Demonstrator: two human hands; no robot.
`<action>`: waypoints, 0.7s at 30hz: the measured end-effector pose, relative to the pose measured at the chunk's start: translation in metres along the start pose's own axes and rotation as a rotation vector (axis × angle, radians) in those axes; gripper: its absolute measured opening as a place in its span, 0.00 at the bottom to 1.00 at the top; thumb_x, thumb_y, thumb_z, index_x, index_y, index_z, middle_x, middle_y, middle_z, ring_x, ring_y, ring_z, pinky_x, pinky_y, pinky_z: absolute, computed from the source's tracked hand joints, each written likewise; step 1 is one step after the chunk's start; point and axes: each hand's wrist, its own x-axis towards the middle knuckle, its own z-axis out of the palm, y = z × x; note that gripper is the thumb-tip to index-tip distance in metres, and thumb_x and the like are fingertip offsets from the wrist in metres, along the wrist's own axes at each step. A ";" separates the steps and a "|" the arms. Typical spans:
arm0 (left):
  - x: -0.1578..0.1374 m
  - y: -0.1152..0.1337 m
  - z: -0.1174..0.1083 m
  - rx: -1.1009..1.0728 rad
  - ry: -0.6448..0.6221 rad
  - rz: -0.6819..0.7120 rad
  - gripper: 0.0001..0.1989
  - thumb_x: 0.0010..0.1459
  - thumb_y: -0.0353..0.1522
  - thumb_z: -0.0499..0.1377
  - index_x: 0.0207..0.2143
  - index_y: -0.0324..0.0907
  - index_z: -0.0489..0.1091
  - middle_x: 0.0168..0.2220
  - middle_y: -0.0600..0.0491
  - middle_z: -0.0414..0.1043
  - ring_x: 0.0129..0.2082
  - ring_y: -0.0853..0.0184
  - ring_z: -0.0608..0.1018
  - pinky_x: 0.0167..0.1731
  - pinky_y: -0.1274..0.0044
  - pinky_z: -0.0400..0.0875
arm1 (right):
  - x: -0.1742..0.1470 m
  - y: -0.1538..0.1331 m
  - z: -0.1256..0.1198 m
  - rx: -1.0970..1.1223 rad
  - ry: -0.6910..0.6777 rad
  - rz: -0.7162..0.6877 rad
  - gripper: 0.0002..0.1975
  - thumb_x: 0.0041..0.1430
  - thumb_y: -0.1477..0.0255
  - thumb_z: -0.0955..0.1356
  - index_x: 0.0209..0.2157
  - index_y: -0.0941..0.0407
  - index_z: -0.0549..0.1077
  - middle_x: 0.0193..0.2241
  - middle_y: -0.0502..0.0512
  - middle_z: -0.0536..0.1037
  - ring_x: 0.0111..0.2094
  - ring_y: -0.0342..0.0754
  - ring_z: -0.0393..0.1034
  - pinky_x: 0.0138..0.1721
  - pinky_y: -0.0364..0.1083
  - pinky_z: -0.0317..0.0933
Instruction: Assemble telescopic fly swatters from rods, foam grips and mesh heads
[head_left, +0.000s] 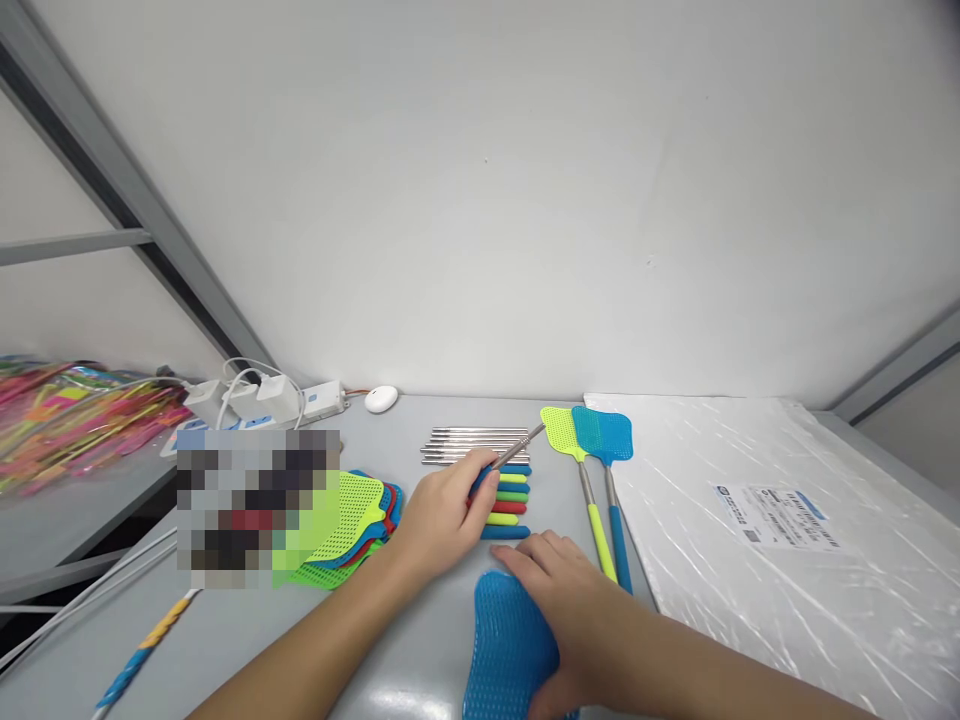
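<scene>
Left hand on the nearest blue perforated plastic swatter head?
No, the left hand grips a silver metal rod with a blue handle.

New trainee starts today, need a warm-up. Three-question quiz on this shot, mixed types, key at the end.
1. What does the left hand hold?
A) a white plug
B) a blue-handled rod
C) a mesh head
2. True or false: the right hand is on a red mesh head.
3. How many swatters lie to the right of the row of handles?

Key:
1. B.
2. False; it is on a blue head.
3. Two, one yellow-green and one blue.
</scene>
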 end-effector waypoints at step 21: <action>-0.003 0.001 0.005 0.006 -0.166 0.006 0.12 0.68 0.37 0.46 0.49 0.48 0.64 0.37 0.55 0.75 0.34 0.65 0.76 0.33 0.74 0.66 | 0.021 0.049 -0.075 1.493 0.983 0.338 0.16 0.49 0.64 0.75 0.35 0.59 0.74 0.30 0.53 0.78 0.28 0.46 0.74 0.24 0.42 0.67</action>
